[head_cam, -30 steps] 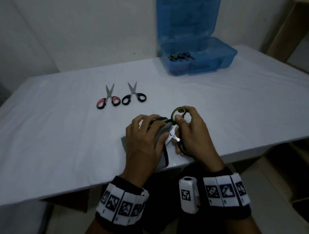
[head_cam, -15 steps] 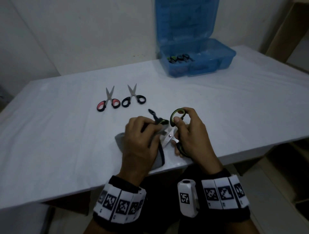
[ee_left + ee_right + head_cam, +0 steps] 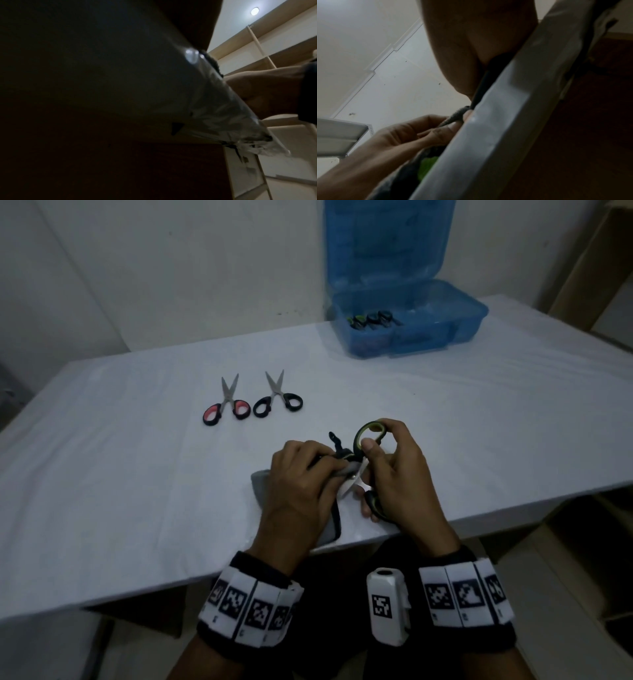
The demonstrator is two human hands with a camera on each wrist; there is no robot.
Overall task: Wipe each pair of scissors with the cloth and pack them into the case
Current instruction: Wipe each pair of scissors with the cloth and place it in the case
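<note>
**Green-handled scissors held open against the cloth**

The right hand (image 3: 400,477) grips the green-and-black scissors (image 3: 368,440) — thumb and forefinger pinch the upper handle loop, and the lower fingers curl round the other loop, nearer the table edge. The blades are spread and point toward the left hand (image 3: 301,491), whose fingers are curled over the grey cloth (image 3: 262,484), pinching it around one blade. The cloth trails from under that hand down to the near edge of the white table (image 3: 102,491); part of it is hidden by the hand.

Beyond the left hand, well apart from it, lie two more pairs flat on the table with blades slightly parted: the red-handled scissors (image 3: 226,405) and, just beside them toward the right hand's side, the black-handled scissors (image 3: 277,400).

Far beyond the right hand stands the blue case (image 3: 462,320), lid raised — dark scissor handles show inside it at its left end.

The left wrist view is mostly dark.
</note>
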